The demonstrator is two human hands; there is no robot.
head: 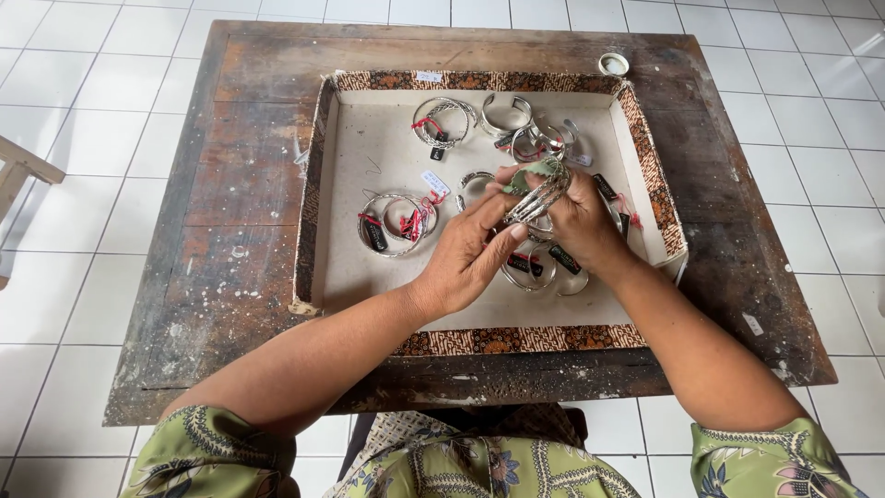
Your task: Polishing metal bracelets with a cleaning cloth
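A silver wire bracelet [537,199] is held up between both hands above a shallow tray [323,231] with a patterned brown rim. My left hand [466,254] pinches its near side with thumb and fingers. My right hand [581,221] grips its far side together with a small green cloth [544,170]. Several other silver bangles with red and black tags lie in the tray: a pair [392,223] at the left, one [441,120] at the back, more [516,118] at the back right, and some [544,272] under my hands.
The tray rests on a worn dark wooden table [240,166] standing on a white tiled floor. A small round white lid [613,64] sits at the table's back right. A wooden piece of furniture [18,171] shows at the left edge.
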